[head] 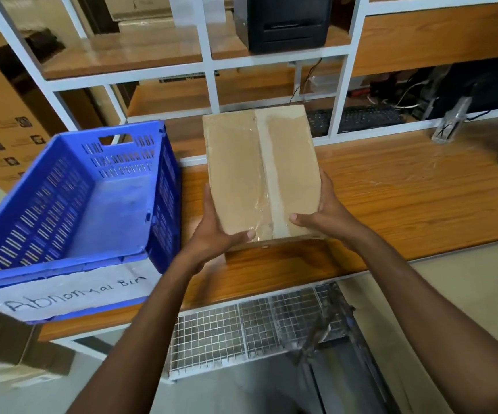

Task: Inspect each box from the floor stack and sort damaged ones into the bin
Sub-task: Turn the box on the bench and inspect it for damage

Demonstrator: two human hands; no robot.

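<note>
A brown cardboard box, taped down its middle seam, is held tilted above the wooden table. My left hand grips its near left corner, thumb on top. My right hand grips the near right corner, thumb across the tape. Left of the box stands a blue slotted plastic bin with nothing inside it; a paper label on its front reads "Abnormal Bin".
White-framed shelves rise behind the table with a black printer on top. A keyboard, cables and a tape dispenser lie at the right. A wire-mesh rack sits under the table. Cardboard boxes are at the lower left.
</note>
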